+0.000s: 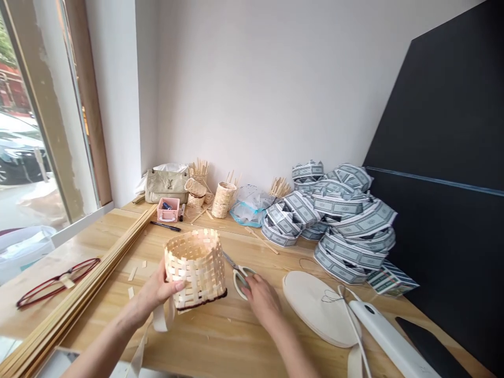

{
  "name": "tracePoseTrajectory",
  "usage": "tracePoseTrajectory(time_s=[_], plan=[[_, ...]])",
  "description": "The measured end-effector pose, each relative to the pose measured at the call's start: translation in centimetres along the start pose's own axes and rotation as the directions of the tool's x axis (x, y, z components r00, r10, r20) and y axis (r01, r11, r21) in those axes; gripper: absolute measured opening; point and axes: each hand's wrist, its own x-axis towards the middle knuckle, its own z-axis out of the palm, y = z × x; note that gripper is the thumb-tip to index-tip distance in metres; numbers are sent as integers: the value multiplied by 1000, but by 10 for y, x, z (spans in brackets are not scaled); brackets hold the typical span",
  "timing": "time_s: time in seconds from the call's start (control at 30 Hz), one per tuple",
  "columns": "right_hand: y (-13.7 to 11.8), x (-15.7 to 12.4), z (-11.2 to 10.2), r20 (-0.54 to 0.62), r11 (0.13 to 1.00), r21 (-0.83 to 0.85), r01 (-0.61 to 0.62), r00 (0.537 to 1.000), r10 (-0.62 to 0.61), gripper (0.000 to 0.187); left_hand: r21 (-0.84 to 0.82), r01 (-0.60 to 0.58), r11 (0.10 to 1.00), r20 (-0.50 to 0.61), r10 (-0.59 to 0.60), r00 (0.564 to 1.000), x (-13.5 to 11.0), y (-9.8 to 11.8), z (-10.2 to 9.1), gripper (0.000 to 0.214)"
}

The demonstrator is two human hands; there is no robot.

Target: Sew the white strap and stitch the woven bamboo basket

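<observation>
My left hand (pixel 158 290) grips the side of a small woven bamboo basket (pixel 196 268), thumb pressed on its wall, holding it tilted on the wooden table (pixel 220 336). My right hand (pixel 262 299) lies on the table with its fingers over the white handles of a pair of scissors (pixel 238 272), whose blades point back toward the basket. Whether the fingers are through the handles I cannot make out. A pale strip (pixel 159 317) hangs below the basket.
Long bamboo strips (pixel 74 299) run along the left. Red glasses (pixel 55 283) lie beyond them. At the back stand a beige bag (pixel 167 184), pink box (pixel 168 209), small baskets (pixel 223 199) and a pile of printed paper rolls (pixel 338 220). A round white board (pixel 315 304) lies right.
</observation>
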Motion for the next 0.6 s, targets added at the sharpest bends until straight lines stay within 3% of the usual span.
tracePoseTrajectory(time_s=[0.2,0.4,0.53,0.6], plan=[[-3,18,3,93,995,-27,-99,991,101,18,-98,120,988,54,-115,992,-5,8,-2,84],[10,21,-9,155,946,270,-177,978,139,19,-153,152,976,78,-142,987,-8,10,-10,90],[17,-8,-22,141,816,562,-136,988,68,46,-85,97,992,111,-87,990,-6,12,-17,87],[15,-25,-35,56,626,779,-33,998,-16,55,-19,31,999,113,-29,993,-3,14,-20,88]])
